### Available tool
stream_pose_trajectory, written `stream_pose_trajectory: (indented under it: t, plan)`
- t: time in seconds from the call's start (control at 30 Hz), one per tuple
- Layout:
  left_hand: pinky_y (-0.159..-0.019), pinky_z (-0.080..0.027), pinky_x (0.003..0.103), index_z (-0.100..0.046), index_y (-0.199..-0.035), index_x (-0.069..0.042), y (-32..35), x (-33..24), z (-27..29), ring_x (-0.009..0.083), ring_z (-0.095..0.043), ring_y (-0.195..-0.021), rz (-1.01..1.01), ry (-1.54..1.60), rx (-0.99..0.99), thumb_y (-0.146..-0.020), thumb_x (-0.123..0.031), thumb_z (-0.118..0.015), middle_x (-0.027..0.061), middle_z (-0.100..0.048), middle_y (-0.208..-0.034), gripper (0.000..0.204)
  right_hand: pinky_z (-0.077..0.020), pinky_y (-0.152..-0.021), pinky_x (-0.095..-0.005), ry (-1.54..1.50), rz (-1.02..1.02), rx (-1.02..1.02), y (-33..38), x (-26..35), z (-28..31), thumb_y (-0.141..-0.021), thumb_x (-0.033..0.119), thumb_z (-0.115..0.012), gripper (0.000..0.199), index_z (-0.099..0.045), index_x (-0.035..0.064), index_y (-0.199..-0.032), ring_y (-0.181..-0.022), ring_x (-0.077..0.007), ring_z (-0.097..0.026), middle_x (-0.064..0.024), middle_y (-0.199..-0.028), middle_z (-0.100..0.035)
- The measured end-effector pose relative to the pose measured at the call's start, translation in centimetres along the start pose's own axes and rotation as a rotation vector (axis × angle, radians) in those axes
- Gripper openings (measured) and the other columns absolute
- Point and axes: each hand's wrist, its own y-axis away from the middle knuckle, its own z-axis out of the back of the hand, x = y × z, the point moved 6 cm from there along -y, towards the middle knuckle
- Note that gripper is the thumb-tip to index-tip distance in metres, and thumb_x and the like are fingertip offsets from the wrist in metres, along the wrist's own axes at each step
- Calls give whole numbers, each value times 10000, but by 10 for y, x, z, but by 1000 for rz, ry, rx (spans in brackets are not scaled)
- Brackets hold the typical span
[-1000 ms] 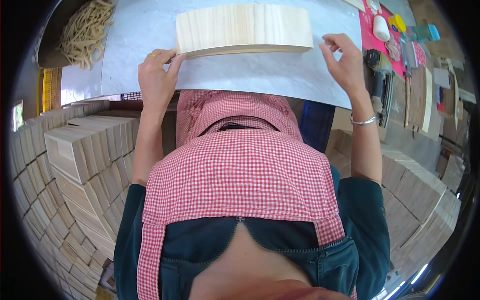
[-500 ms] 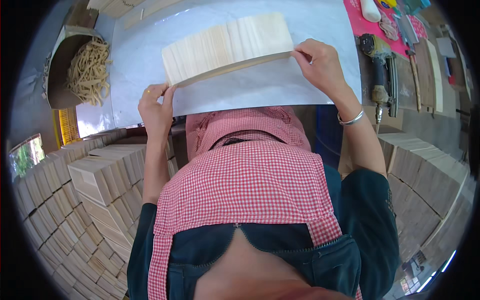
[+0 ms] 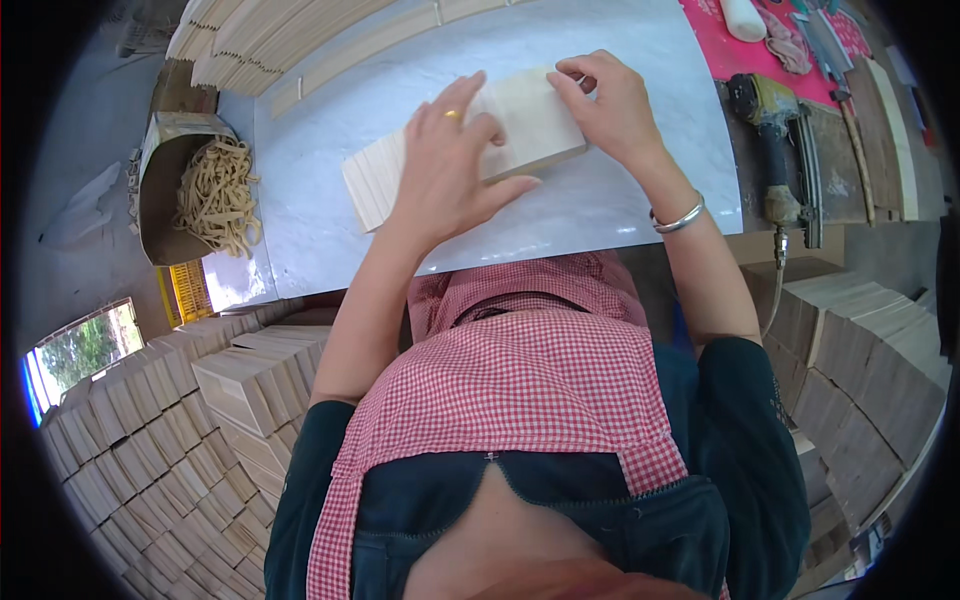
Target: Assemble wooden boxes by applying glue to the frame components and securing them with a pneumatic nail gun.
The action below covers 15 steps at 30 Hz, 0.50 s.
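One wooden stack [image 3: 532,122] under one left grip [image 3: 455,160], right grip [image 3: 612,108] alongside

I'm looking at a marbled tabletop [image 3: 600,200] remotely. Pale wood stack [image 3: 530,122] sits on it, long strip [image 3: 375,47] beyond.

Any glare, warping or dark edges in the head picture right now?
Head view: black corners; the tabletop shows white glare at its near-left corner; wood stacks at left curve with the fisheye; left hand and right hand sit well inside the dark border.
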Motion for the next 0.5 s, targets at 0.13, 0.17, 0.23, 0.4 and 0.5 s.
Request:
stream_pose_trajectory:
  t: [0.13,0.17,0.23,0.4,0.5]
  plan:
    - [-1113,-321,467,-583,-868,-82,-20,8,-25,361,-461,-1301,49,68,69,-671,-330,-872,186,-487,-1465,428,-508,-643,-280,34,-37,21,0,0,-6,-866,98,-707,133,-743,0,-948,-689,-176,-604,-70,-879,-673]
    - [-1108,-329,458,-568,-856,-89,-21,11,-28,364,-460,-1294,70,91,92,-662,-310,-878,177,-486,-1467,427,-512,-646,-283,45,-48,31,0,1,-7,-864,100,-709,131,-743,0,-941,-696,-178,-611,-71,-872,-670]
    - [-1103,-332,455,-559,-846,-89,-23,14,-33,363,-464,-1287,58,125,73,-655,-307,-876,177,-491,-1461,429,-512,-646,-283,76,-37,25,0,2,-8,-862,98,-708,127,-741,0,-935,-695,-179,-611,-70,-865,-665]
    - [-1090,-337,452,-545,-810,-84,-21,18,-37,353,-486,-1254,36,226,-5,-631,-306,-868,180,-523,-1416,430,-512,-647,-287,183,22,13,0,8,-13,-854,89,-703,110,-735,2,-913,-696,-185,-611,-67,-841,-645]
    - [-1096,-326,460,-585,-792,-70,-23,19,-38,336,-513,-1220,20,237,-51,-615,-331,-855,188,-574,-1340,415,-514,-654,-291,251,60,-11,0,10,-11,-849,85,-700,101,-732,5,-901,-705,-189,-613,-64,-831,-632]
